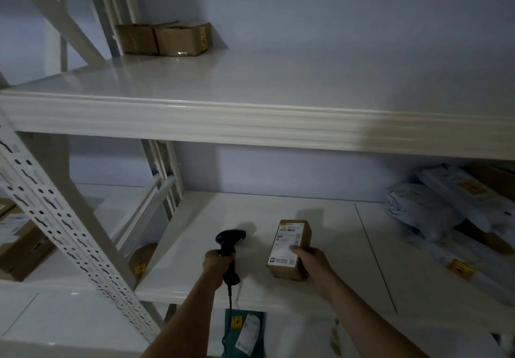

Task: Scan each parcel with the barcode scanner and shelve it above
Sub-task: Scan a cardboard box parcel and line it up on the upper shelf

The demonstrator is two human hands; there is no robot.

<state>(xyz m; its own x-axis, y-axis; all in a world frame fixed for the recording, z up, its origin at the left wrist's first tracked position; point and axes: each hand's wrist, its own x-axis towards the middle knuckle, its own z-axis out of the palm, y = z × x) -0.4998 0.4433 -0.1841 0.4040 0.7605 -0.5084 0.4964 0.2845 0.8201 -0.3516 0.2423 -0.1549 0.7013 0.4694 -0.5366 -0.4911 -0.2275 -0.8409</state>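
Note:
My left hand point(216, 263) grips the handle of a black corded barcode scanner point(229, 246), its head raised over the lower shelf point(211, 218). To its right my right hand point(310, 261) holds a small brown cardboard parcel point(291, 247) by its near right side, with the white shipping label facing up. The parcel sits just above or on the lower shelf; I cannot tell which. Two brown cardboard boxes point(164, 38) stand side by side at the back left of the upper shelf point(250, 84).
Several pale plastic mailer bags point(451, 218) with yellow stickers are heaped at the lower shelf's right end. A perforated white upright point(55, 218) slants across the left. More boxes point(16, 243) lie on the neighbouring rack at left. A teal parcel point(245, 332) lies below the shelf edge.

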